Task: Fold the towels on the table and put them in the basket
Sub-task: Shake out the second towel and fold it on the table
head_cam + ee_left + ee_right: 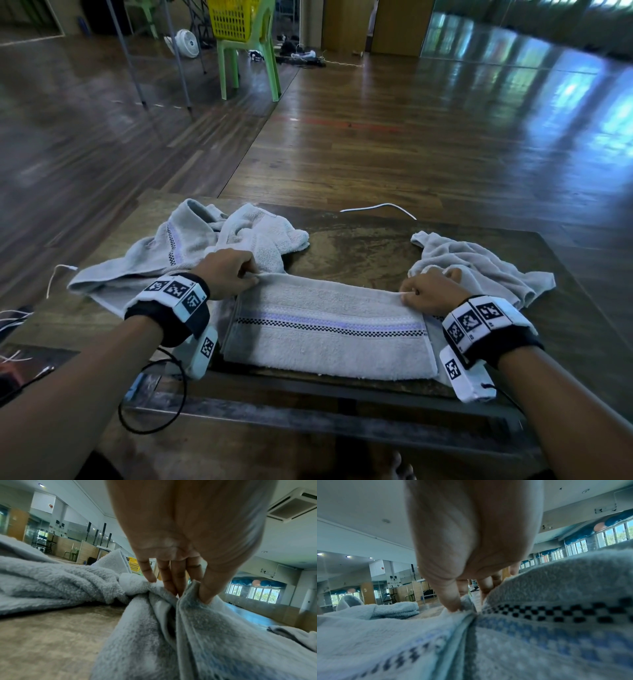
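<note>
A grey towel with a blue and black checked stripe [329, 329] lies folded flat at the table's near edge. My left hand [229, 274] pinches its far left corner, thumb and fingers closed on the cloth [190, 599]. At the far right corner my right hand [428, 291] pinches the fold the same way [462, 608]. A crumpled grey towel [219, 240] lies behind my left hand. Another crumpled one [479, 267] lies behind my right hand. The yellow basket [236, 17] sits on a green chair far across the room.
The dark wooden table [359, 240] is bare between the two crumpled towels. A white cable [380, 207] lies at its far edge. The green plastic chair [250, 65] and a white fan [186, 42] stand on the wooden floor beyond.
</note>
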Demonstrator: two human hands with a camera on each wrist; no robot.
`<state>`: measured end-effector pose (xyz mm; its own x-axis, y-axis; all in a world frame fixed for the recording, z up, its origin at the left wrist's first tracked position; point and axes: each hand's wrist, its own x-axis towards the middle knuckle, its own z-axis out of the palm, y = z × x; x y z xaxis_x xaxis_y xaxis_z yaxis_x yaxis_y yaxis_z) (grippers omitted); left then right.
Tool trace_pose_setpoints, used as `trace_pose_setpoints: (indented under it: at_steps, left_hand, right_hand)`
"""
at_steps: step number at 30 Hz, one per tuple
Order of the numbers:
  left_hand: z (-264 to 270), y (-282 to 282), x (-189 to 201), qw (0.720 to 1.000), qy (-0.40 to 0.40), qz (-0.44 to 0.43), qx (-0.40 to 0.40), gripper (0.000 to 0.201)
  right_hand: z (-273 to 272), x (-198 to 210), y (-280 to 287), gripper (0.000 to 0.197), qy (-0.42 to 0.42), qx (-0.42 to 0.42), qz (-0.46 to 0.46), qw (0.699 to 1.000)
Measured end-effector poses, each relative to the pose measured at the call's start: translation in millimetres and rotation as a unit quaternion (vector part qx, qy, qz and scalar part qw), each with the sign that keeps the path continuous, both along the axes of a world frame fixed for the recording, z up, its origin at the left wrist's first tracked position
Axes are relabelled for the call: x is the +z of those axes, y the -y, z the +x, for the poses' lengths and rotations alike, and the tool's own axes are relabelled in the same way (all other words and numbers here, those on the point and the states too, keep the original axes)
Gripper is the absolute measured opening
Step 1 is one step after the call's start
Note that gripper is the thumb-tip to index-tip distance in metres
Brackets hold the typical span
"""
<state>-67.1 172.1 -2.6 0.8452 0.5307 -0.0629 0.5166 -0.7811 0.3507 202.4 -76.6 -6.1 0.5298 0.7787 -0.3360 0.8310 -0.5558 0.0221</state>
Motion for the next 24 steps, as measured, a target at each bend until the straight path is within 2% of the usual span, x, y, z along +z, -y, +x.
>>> trace_pose_setpoints:
  at_steps: [5, 8, 12, 14, 17, 20, 24]
  left_hand:
    - [-3.2, -1.5, 6.2, 0.999, 0.018, -0.030, -0.002, 0.007]
    - [-8.0, -3.1, 14.3, 0.997, 0.046, -0.061, 0.005, 0.007]
    - [-15.3, -2.5, 28.4, 0.990, 0.087, -0.107, 0.019, 0.008]
    - [-21.0, 0.2, 36.6, 0.987, 0.103, -0.121, 0.024, 0.007]
    - [-32.7, 8.2, 48.1, 0.985, 0.113, -0.126, 0.020, 0.008]
    - [-45.7, 15.3, 48.9, 0.987, 0.104, -0.125, 0.009, 0.011]
    - [-59.1, 24.7, 40.0, 0.993, 0.085, -0.085, -0.007, 0.018]
  right_hand:
    - [7.9, -0.3, 3.2, 0.020, -0.044, 0.005, 0.062, 0.997]
    - [10.7, 11.3, 5.6, 0.033, -0.071, 0.002, 0.114, 0.991]
    - [17.8, 27.3, 13.0, 0.010, -0.149, -0.002, 0.181, 0.972]
    - [17.2, 35.0, 20.3, 0.017, -0.160, 0.000, 0.202, 0.966]
    - [11.8, 45.2, 31.5, 0.023, -0.083, 0.044, 0.163, 0.982]
    - [-0.2, 47.6, 38.6, 0.010, -0.034, 0.129, 0.133, 0.982]
    - [-20.2, 46.7, 52.2, 0.013, 0.015, 0.134, 0.123, 0.983]
